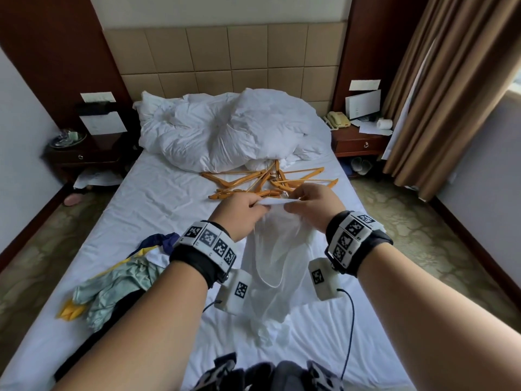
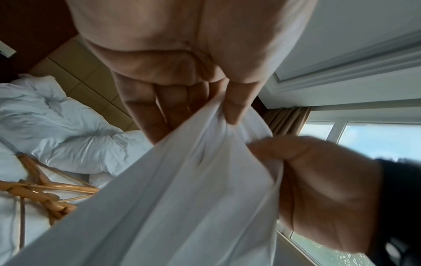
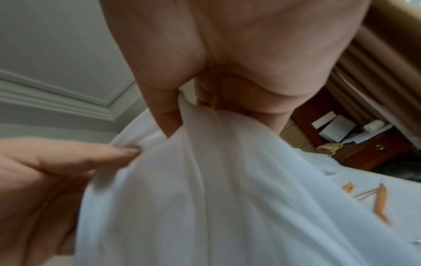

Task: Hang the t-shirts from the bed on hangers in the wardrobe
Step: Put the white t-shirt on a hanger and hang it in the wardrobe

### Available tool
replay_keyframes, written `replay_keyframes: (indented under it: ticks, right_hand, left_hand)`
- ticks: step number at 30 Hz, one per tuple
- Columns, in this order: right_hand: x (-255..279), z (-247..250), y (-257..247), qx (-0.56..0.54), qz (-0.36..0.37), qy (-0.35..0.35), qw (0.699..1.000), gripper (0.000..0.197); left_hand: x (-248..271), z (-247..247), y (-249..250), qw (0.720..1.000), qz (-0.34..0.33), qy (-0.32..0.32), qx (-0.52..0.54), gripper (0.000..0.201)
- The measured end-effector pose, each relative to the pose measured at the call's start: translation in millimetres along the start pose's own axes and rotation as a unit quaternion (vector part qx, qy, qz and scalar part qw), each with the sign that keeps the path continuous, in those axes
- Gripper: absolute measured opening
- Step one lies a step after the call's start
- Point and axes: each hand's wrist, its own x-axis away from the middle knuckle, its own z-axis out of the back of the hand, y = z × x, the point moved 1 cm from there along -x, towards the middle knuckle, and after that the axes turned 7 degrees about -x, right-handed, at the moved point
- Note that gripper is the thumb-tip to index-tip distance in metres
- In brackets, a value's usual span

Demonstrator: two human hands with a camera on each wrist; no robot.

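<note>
A white t-shirt [image 1: 277, 258] hangs above the bed between both hands, its lower part trailing on the sheet. My left hand [image 1: 245, 211] pinches its upper edge on the left, thumb over fabric [image 2: 230, 115]. My right hand [image 1: 311, 204] pinches the same edge on the right, close beside the left. In the right wrist view the white t-shirt [image 3: 227, 198] fills the lower frame. A heap of wooden hangers [image 1: 267, 180] lies on the bed just beyond the hands. More t-shirts [image 1: 118, 286], pale green, navy and yellow, lie crumpled at the bed's left edge.
A bunched white duvet [image 1: 225, 131] covers the head of the bed. Dark nightstands stand on both sides, the right nightstand [image 1: 358, 142] carrying a phone and papers. Brown curtains [image 1: 439, 94] hang at the right. Patterned carpet runs along both sides of the bed.
</note>
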Motion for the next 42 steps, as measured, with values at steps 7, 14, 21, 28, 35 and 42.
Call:
replay_keyframes:
  ticks: [7, 14, 21, 28, 35, 42]
  right_hand:
    - [8, 11, 55, 0.229, -0.081, -0.003, 0.97, 0.028]
    - [6, 5, 43, 0.006, -0.123, 0.008, 0.992, 0.016]
    - [-6, -21, -14, -0.009, -0.095, -0.041, 0.995, 0.016]
    - [-23, -51, 14, 0.188, -0.109, -0.07, 0.974, 0.048]
    - [-48, -87, 13, 0.191, -0.119, -0.149, 0.963, 0.014]
    - [-101, -103, 19, 0.179, -0.155, -0.032, 0.971, 0.02]
  left_hand:
    - [4, 30, -12, 0.979, 0.051, 0.194, 0.028, 0.022]
    - [8, 43, -41, 0.981, 0.054, 0.175, 0.056, 0.019]
    - [-6, 71, -50, 0.989, 0.018, 0.141, 0.047, 0.028]
    - [-7, 76, -112, 0.993, 0.081, 0.09, -0.007, 0.04]
    - [-35, 64, -156, 0.994, 0.094, 0.047, 0.019, 0.039]
    - [-82, 62, -203, 0.992, 0.111, 0.023, 0.057, 0.01]
